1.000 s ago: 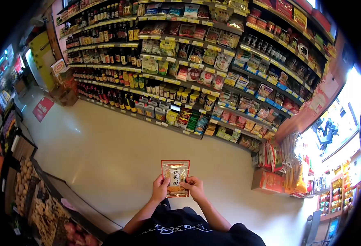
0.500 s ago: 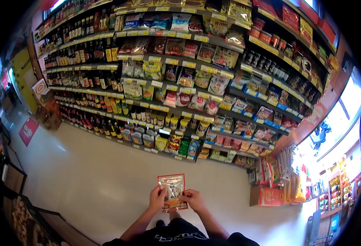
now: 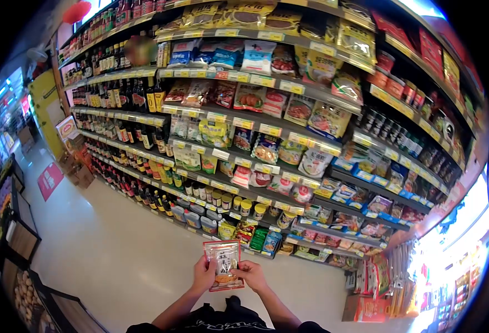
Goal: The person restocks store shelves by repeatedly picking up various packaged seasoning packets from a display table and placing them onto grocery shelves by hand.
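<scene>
A flat food packet with a red border, a silvery middle and dark printed characters is held upright in front of me, between both hands. My left hand grips its left edge, thumb on the front. On the right side, my right hand pinches the packet with its thumb across the front. The fingers behind the packet are hidden. Beyond it, colourful bags stand on the bottom shelf.
Tall shelves ahead carry sauce bottles, bagged goods and jars. A wooden display bin stands at the left. An orange-red box sits on the floor at the right. Pale floor runs between.
The view has shifted, and the shelves appear closer and larger. Both hands still hold the packet, now slightly further left in view; its front print shows more plainly.
</scene>
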`<state>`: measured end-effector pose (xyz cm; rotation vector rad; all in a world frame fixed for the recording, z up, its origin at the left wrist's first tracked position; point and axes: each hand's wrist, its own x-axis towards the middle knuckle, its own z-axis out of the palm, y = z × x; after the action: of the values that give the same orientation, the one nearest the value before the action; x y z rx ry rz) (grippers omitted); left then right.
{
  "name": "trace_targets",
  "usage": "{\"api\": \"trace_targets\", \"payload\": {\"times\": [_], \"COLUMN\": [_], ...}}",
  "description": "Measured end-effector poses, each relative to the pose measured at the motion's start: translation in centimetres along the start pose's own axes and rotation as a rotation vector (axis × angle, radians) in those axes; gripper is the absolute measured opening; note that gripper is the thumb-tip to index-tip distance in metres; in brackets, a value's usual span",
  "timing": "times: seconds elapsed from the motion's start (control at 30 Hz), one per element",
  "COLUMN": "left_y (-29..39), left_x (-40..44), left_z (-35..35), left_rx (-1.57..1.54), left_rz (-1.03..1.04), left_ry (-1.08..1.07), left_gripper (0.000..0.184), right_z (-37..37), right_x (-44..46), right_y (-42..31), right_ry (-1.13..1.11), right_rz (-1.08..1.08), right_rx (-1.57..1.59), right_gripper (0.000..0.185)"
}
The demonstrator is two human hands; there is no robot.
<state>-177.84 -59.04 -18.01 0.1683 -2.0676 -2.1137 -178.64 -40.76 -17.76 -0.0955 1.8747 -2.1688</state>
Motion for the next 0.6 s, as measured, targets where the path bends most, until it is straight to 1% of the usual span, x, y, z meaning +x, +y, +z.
{"api": "trace_targets", "payload": {"times": [0.07, 0.13, 0.17, 0.2, 0.27, 0.37, 0.47, 0.57, 0.6], "left_y": [-0.2, -0.4, -0.4, -0.4, -0.5, -0.3, -1.2, -1.6, -1.7], "left_x": [1.5, 2.6, 3.2, 3.7, 4.6, 6.2, 7.8, 9.5, 10.1], "left_z": [0.0, -0.6, -1.0, -1.4, -2.8, -5.1, -8.9, -11.2, -11.8], "left_rx": [-0.025, -0.079, -0.078, -0.101, -0.148, -0.231, -0.17, -0.218, -0.211], "left_rz": [-0.025, -0.088, -0.085, -0.095, -0.115, -0.084, -0.201, -0.151, -0.144], "left_ry": [0.012, -0.021, -0.031, -0.06, -0.119, -0.167, -0.228, -0.257, -0.269], "left_gripper": [0.016, 0.016, 0.017, 0.017, 0.019, 0.021, 0.02, 0.017, 0.016], "right_z": [0.0, -0.3, -0.1, 0.2, 2.1, 4.5, 8.1, 11.1, 11.7], "right_x": [1.9, 3.8, 4.7, 5.3, 5.7, 7.1, 7.8, 8.6, 9.0], "right_y": [-0.9, -0.4, -0.2, 0.1, -1.4, 0.5, 1.1, 0.3, -0.2], "right_ry": [-0.034, -0.056, -0.067, -0.071, -0.079, -0.016, 0.035, 0.058, 0.071], "right_rz": [0.007, 0.064, 0.092, 0.116, 0.166, 0.154, 0.167, 0.215, 0.232], "right_rx": [-0.002, -0.12, -0.18, -0.149, -0.088, -0.051, 0.089, -0.139, -0.136], "right_gripper": [0.018, 0.019, 0.019, 0.02, 0.021, 0.019, 0.019, 0.018, 0.018]}}
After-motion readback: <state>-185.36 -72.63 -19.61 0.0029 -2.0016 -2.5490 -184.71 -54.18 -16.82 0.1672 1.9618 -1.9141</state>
